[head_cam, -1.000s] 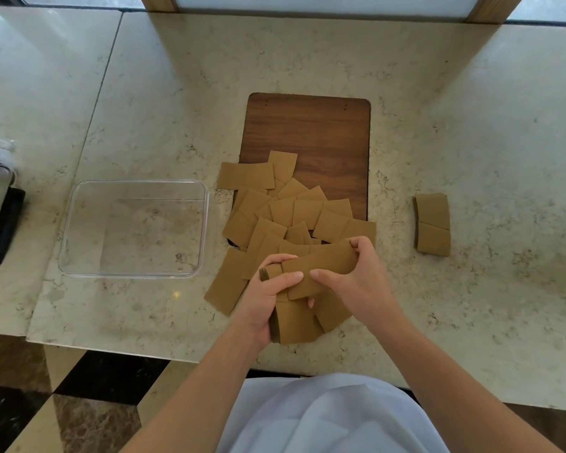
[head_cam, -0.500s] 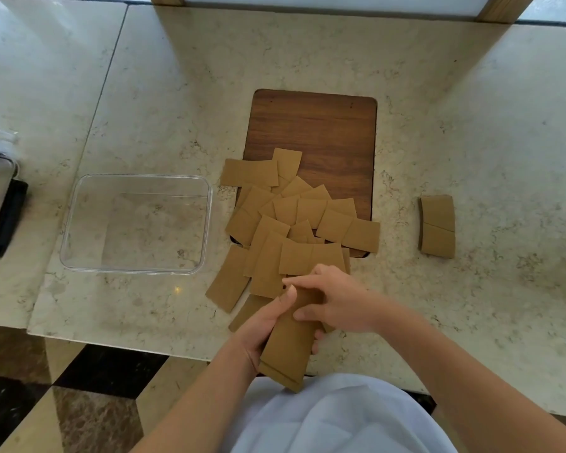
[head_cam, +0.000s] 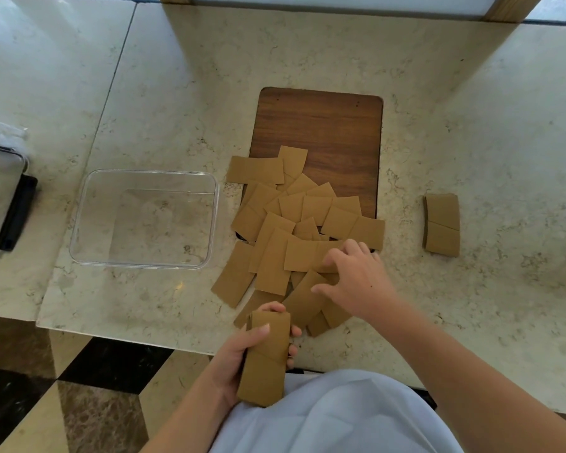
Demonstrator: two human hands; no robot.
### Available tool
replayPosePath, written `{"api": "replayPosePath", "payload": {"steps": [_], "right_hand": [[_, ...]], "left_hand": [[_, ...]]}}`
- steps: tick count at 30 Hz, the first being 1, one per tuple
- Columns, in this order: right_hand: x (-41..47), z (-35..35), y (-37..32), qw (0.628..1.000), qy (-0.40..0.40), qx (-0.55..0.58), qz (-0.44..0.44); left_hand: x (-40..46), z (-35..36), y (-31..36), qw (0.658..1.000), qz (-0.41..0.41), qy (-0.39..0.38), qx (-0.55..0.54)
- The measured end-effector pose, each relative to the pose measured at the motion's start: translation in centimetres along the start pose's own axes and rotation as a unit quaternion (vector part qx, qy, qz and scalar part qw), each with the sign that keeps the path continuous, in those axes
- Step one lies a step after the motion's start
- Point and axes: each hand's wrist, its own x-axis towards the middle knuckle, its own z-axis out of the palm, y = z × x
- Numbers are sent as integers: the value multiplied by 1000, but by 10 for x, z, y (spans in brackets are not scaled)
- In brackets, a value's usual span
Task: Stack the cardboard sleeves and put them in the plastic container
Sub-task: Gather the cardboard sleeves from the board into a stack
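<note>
Our left hand [head_cam: 242, 358] grips the stack [head_cam: 266, 358] at lower centre, freeing the spread right hand [head_cam: 353, 282] to reach the pile [head_cam: 294, 230]

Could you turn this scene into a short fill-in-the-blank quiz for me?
1. The left hand grips a stack of cardboard sleeves near the ____ edge of the counter.
2. The right hand reaches onto the loose pile of sleeves, which partly covers a ____ board.
3. The clear plastic container holds ____ sleeves.
4. A small separate stack lies to the ____ of the board.

Missing words: front; wooden; no; right
</note>
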Motion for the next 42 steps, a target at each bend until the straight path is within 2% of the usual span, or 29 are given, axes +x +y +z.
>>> {"api": "replayPosePath", "payload": {"steps": [4,6,8,11,13,14,16,20,24,26,31,35,39,42], "right_hand": [[-4,14,-8,999,-19,-26,30],[-8,15,-9,999,-33,-5,38],[-13,11,-8,992,-59,93,63],[-24,-9,0,943,-95,304,102],[-36,-28,2,919,-55,377,102],[-42,-36,1,919,-16,384,89],[-54,-47,-7,931,46,357,55],[-72,-49,-33,958,59,273,-69],[-81,-34,-43,963,97,151,-199],[-83,-27,-46,963,115,138,-200],[-83,-15,-40,964,135,107,-203],[-83,-15,-35,959,168,82,-211],[-78,-22,-34,966,193,49,-164],[-70,-34,-36,970,174,115,-125]], "left_hand": [[2,0,1,1000,-9,28,3],[8,3,2,998,0,56,-20],[13,3,4,995,5,78,-57],[20,0,12,993,14,89,-82],[23,1,17,993,23,82,-86],[25,3,19,993,27,81,-84],[31,10,21,993,39,85,-78],[46,29,18,994,57,86,-41],[55,44,16,993,12,113,43],[57,51,18,995,8,96,21],[67,63,22,994,82,76,-10],[70,65,20,994,77,74,17],[73,67,12,992,52,81,82],[74,70,12,988,51,101,101]]}}
